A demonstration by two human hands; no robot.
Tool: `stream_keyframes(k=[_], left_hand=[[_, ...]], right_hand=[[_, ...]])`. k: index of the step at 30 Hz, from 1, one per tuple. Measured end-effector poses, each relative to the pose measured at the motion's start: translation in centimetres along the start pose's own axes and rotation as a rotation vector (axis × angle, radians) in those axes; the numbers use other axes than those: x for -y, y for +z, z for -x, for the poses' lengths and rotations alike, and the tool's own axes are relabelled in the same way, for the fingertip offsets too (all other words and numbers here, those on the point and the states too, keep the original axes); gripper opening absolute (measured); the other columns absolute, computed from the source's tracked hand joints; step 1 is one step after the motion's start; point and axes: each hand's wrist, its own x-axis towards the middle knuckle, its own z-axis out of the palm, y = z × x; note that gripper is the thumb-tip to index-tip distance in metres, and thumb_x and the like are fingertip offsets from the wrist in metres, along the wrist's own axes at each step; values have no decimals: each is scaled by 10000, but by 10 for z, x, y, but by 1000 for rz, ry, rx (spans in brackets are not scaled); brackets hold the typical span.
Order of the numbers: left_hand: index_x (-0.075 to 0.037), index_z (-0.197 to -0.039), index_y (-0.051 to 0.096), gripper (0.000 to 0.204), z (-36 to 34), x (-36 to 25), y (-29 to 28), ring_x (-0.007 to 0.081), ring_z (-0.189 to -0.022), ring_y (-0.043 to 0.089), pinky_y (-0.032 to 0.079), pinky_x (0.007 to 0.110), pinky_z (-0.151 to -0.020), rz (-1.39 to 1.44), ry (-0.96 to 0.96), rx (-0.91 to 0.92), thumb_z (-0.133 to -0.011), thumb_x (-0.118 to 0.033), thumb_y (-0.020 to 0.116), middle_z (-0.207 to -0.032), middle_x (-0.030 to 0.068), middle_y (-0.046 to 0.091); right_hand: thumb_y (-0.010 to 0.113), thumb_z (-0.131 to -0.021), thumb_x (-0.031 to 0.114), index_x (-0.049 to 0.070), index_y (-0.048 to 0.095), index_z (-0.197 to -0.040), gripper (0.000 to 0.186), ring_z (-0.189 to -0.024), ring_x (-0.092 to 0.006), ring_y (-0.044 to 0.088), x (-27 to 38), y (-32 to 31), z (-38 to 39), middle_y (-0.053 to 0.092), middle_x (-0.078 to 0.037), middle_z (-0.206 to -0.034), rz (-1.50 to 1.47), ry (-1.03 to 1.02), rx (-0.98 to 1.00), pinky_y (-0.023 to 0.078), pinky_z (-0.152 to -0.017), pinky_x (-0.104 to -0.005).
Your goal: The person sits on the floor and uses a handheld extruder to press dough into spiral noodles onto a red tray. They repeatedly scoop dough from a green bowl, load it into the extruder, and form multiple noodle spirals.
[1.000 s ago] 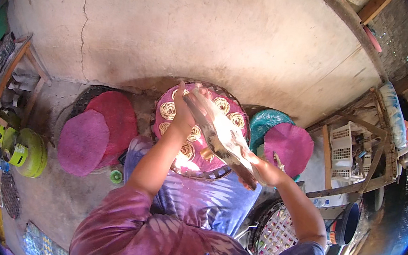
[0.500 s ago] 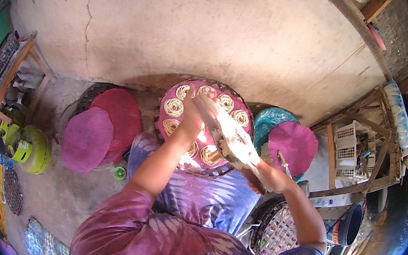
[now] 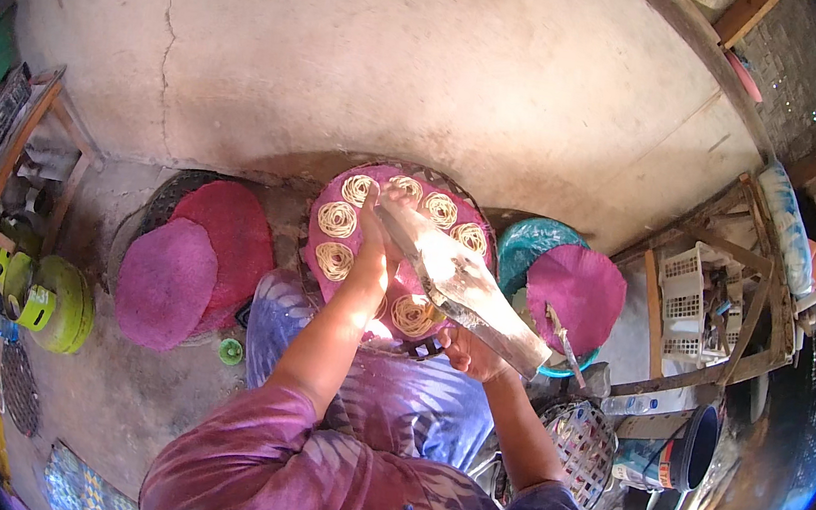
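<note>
A long, pale, worn wooden lever tool (image 3: 460,286), like a hand noodle press, slants above a round tray. My left hand (image 3: 383,227) is closed around its far end, thumb up along the side. My right hand (image 3: 473,354) is beneath the nearer end with fingers curled; what they hold is partly hidden by the wood. The tray's dark woven rim (image 3: 303,243) surrounds a pink cloth (image 3: 364,262). On the cloth several coiled noodle nests lie in a ring, including one nest (image 3: 337,219) on the left and another (image 3: 413,314) near my right hand. The tool and my left forearm cover the middle.
Left are a pink round cloth (image 3: 166,283), a red one (image 3: 245,255), a small green item (image 3: 231,351) and a green gas cylinder (image 3: 67,305). Right are a teal basin (image 3: 527,240), a magenta cloth (image 3: 580,295), a knife-like tool (image 3: 567,344), a woven basket (image 3: 579,451) and a wooden rack (image 3: 758,365).
My right hand has left the tool's near end and moved left and under it, beside the tray's near edge. My left hand stays at the far end. The view has shifted slightly.
</note>
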Motion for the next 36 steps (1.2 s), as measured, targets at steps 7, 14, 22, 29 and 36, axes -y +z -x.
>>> stream_keyframes(k=[7, 14, 22, 29, 36], left_hand=[[-178, -827, 539, 305, -9, -13, 24, 172, -726, 532, 434, 401, -707, -35, 100, 1, -933, -460, 489, -719, -34, 512], [-152, -797, 526, 436, -25, -23, 74, 189, -697, 525, 418, 372, -687, -124, -31, 94, -932, -556, 434, -687, -3, 522], [-106, -840, 501, 543, -51, -11, 43, 233, -744, 495, 406, 387, -732, -220, -32, -271, -935, -616, 342, -723, 51, 506], [-124, -836, 486, 513, -51, -22, 52, 229, -728, 483, 404, 385, -726, -312, 49, -151, -942, -594, 308, -715, 38, 493], [-111, -821, 479, 550, -64, -12, 53, 244, -725, 480, 405, 381, -715, -221, 31, -115, -945, -599, 260, -706, 62, 486]], right_hand=[[405, -973, 509, 69, 471, -1345, 579, -777, -200, 633, 10, 16, -6, 616, -136, -865, 1727, -111, -449, 527, -662, -305], [297, -939, 671, 42, 508, -1279, 746, -583, -216, 613, 70, 100, 7, 669, -178, -950, 723, 78, -364, 499, -511, -308], [279, -945, 674, -27, 488, -1308, 817, -638, -131, 553, 95, 123, -10, 609, -87, -769, 1437, 276, -784, 458, -535, -295], [285, -962, 645, -15, 628, -893, 747, -532, -163, 546, 86, 138, -5, 564, -75, -617, 1430, 183, -748, 436, -505, -310], [287, -938, 685, 9, 667, -827, 783, -502, -163, 543, 85, 154, -17, 559, -96, -570, 1607, 90, -965, 438, -504, -316]])
